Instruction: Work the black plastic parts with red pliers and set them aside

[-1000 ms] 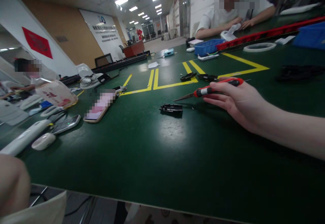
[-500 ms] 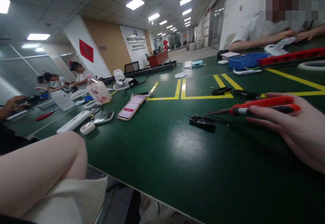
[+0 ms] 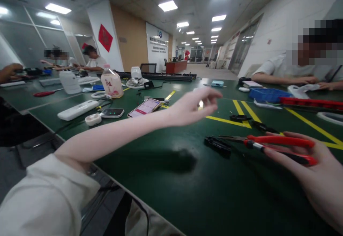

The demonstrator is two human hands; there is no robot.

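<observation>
My right hand (image 3: 313, 171) grips a pair of needle-nose pliers (image 3: 284, 141) with red and black handles, which are spread apart. The pliers' tips lie over or just behind a small black plastic part (image 3: 217, 145); I cannot tell whether they touch it. My left hand (image 3: 197, 104) is stretched out above the table, left of that part, fingers loosely bent and apart with nothing visible in them. Beyond the pliers lie two more black pieces (image 3: 240, 118), the nearer one partly behind the tool and hand.
Left on the green table (image 3: 166, 193) are a phone (image 3: 146, 108), a white tape roll (image 3: 93, 119), a power bank (image 3: 77, 110) and a pink bottle (image 3: 112, 84). A blue tray (image 3: 269, 95) and a red strip (image 3: 313, 103) stand right. Co-workers sit around.
My left hand has come up from the left and reached out over the table. The pliers' handles have spread wider in my right hand. The view has tilted and shifted.
</observation>
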